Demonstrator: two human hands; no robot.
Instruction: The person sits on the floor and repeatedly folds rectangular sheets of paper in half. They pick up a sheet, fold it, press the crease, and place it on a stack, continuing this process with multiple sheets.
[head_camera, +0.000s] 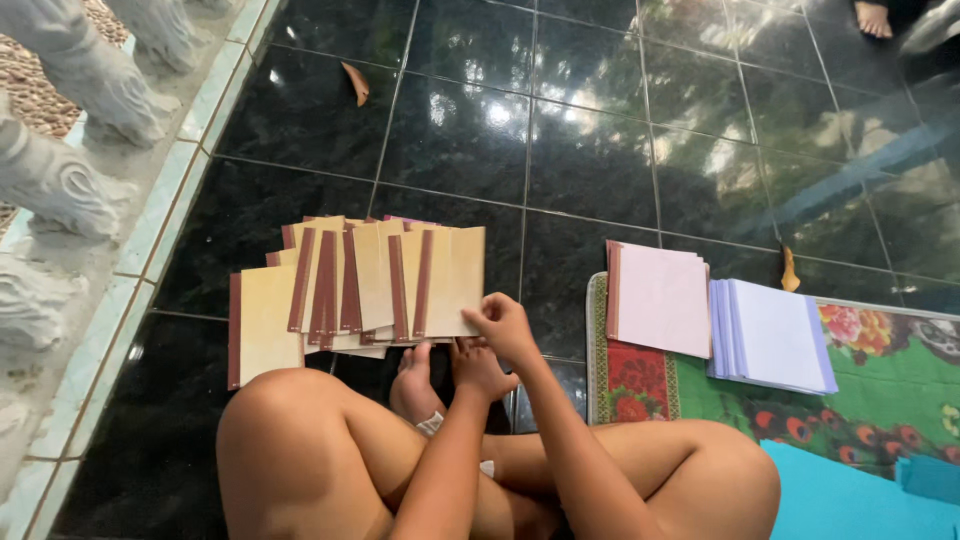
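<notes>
While the person sits cross-legged, the black tiled floor (590, 130) fills most of the view, glossy with reflections. A pale stone balustrade (70, 130) runs along the left edge. At the right lies a green floral mat (900, 380), and a plain turquoise sheet (850, 500) covers its near corner. On the mat's far end rest two stacks: pinkish-white booklets (660, 298) with a reddish spine, and just beside them lavender-edged white booklets (775, 335). In front of the knees, a fanned spread of tan covers with maroon spines (350, 285) lies overlapping on the floor. The right hand (507, 325) has its grip pinched together on the lower right corner of the rightmost tan cover (455, 280), which lies atop the fan. The left hand (480, 368) sits just below, fingers curled; whether its grip holds anything cannot be told. Two dry leaves (355, 82) lie well apart on the tiles
</notes>
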